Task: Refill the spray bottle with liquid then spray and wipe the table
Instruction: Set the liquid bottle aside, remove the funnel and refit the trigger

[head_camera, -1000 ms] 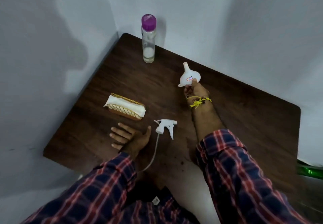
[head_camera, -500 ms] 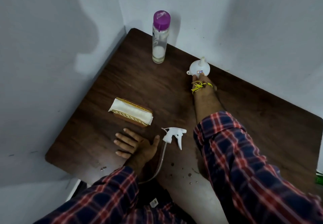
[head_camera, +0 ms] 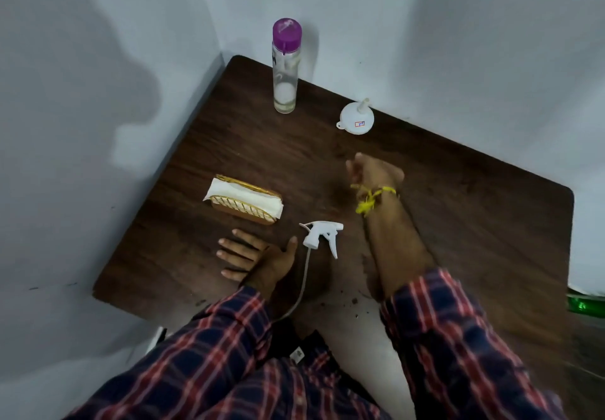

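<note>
The right hand (head_camera: 373, 174) hung loosely curled and empty above the table (head_camera: 491, 223); the left hand (head_camera: 258, 255) lay flat, fingers spread, holding nothing. Just beside its thumb lay the spray head (head_camera: 322, 236), its thin tube trailing off the near edge. Light, rigid plastic, it probably wanted lifting by the collar. The funnel (head_camera: 357, 118) sat inverted near the capped bottle (head_camera: 285, 65).

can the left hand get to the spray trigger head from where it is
Probably yes. The left hand lies flat and empty on the table, its thumb right beside the spray trigger head, with nothing between them.
</note>
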`<state>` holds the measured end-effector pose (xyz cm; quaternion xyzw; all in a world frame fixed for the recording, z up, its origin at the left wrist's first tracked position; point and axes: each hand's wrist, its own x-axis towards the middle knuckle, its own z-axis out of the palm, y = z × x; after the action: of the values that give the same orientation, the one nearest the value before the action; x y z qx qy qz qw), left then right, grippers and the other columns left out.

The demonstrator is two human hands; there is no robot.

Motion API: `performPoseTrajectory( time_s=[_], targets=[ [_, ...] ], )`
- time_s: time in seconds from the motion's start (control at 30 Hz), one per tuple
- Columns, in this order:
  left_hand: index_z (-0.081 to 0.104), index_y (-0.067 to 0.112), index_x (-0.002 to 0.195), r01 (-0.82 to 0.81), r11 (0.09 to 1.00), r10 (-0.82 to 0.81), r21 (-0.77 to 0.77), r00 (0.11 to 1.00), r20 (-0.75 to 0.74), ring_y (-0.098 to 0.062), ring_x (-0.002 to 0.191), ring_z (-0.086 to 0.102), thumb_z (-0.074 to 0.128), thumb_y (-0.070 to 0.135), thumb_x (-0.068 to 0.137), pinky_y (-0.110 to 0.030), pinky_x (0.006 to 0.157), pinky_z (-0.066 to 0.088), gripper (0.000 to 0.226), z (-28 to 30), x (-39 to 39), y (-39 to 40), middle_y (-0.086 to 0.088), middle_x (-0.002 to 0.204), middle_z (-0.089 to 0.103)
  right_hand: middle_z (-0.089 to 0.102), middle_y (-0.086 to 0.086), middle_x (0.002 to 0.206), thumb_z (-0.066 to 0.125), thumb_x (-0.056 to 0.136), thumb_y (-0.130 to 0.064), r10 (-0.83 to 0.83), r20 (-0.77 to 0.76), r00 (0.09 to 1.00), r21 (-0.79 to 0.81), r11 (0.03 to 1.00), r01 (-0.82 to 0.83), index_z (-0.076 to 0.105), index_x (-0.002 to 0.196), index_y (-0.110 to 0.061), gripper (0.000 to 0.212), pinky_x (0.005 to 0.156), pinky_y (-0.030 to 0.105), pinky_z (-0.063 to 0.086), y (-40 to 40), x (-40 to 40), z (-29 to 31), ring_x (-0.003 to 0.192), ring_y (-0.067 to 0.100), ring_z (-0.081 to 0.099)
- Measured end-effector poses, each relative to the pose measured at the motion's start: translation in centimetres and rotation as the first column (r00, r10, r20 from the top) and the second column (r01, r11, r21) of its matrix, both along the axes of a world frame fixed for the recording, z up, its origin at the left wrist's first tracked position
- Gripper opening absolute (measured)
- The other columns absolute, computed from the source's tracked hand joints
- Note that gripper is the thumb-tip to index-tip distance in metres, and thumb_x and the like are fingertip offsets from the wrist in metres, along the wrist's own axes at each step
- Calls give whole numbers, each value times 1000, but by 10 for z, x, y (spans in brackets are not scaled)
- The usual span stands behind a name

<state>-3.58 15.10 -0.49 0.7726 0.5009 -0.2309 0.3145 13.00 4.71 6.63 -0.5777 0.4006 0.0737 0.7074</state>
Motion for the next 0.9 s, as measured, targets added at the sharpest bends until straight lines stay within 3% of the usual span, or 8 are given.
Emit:
performPoseTrajectory(
  time_s=[0.07, 0.2, 0.3, 0.37, 0.5, 0.6, 0.77, 0.9],
  targets=[
    [-16, 1, 151, 5, 999, -4, 34, 1000, -30, -48, 146, -16, 54, 79, 73, -66, 113, -4, 131, 6, -1, -2, -30, 157, -18, 68, 14, 66, 76, 81, -2, 251, -78, 965, -221, 939, -263, 70, 72, -2, 11, 49, 24, 51, -5, -35, 7, 42, 13, 62],
    [-7, 1, 153, 54, 985, -60, -161, 998, -34, -48, 145, -18, 61, 68, 77, -65, 116, -5, 122, 9, 0, 26, -28, 157, -21, 76, 13, 78, 77, 84, -18, 596, -254, 762, -464, 616, -637, 77, 82, -7, 12, 55, 21, 55, -9, -101, 6, 58, 13, 70],
    [-17, 5, 152, 115, 981, -127, -156, 989, -70, -46, 145, -21, 63, 62, 81, -62, 118, -2, 121, 17, -6, 25, -27, 156, -26, 77, 12, 98, 76, 84, -28, 686, -360, 632, -639, 313, -703, 80, 91, -12, 18, 76, 27, 50, 1, -128, 3, 97, 28, 71],
    [-22, 9, 151, 142, 975, -161, -172, 982, -98, -44, 145, -23, 59, 57, 87, -58, 118, -1, 113, 24, -12, 27, -25, 155, -31, 71, 11, 116, 71, 89, -30, 713, -401, 575, -657, 213, -723, 75, 110, -14, 26, 86, 30, 48, 10, -141, -3, 112, 30, 64],
    [-1, 10, 156, 222, 951, -221, -214, 975, 30, -36, 150, -10, 53, 43, 97, -50, 122, 6, 87, 21, -26, 51, -16, 163, -13, 57, 13, 134, 65, 91, -41, 687, -491, 536, -684, 77, -725, 49, 136, -9, 57, 97, 37, 47, 28, -148, -30, 120, 31, 58],
    [10, 7, 156, 232, 943, -202, -238, 969, 142, -33, 151, -4, 54, 35, 98, -45, 122, 10, 78, 21, -41, 48, -15, 164, -1, 56, 19, 134, 69, 89, -34, 663, -480, 575, -685, 127, -718, 41, 130, -4, 59, 97, 41, 49, 40, -145, -37, 121, 37, 59],
    [15, 7, 156, 238, 927, -190, -289, 964, 186, -33, 151, 3, 52, 33, 99, -41, 121, 13, 72, 24, -55, 41, -16, 163, 8, 63, 18, 122, 59, 92, -18, 654, -476, 588, -739, 65, -670, 40, 127, 0, 44, 89, 37, 50, 41, -137, -42, 113, 35, 63],
    [33, 12, 150, 181, 934, -85, -307, 950, 299, -29, 143, 31, 53, 29, 99, -43, 118, 29, 57, 36, -61, 50, -12, 156, 34, 65, 20, 119, 63, 89, -15, 638, -369, 676, -761, 210, -614, 42, 123, -5, 41, 88, 39, 50, 36, -139, -17, 111, 40, 63]
  ],
)
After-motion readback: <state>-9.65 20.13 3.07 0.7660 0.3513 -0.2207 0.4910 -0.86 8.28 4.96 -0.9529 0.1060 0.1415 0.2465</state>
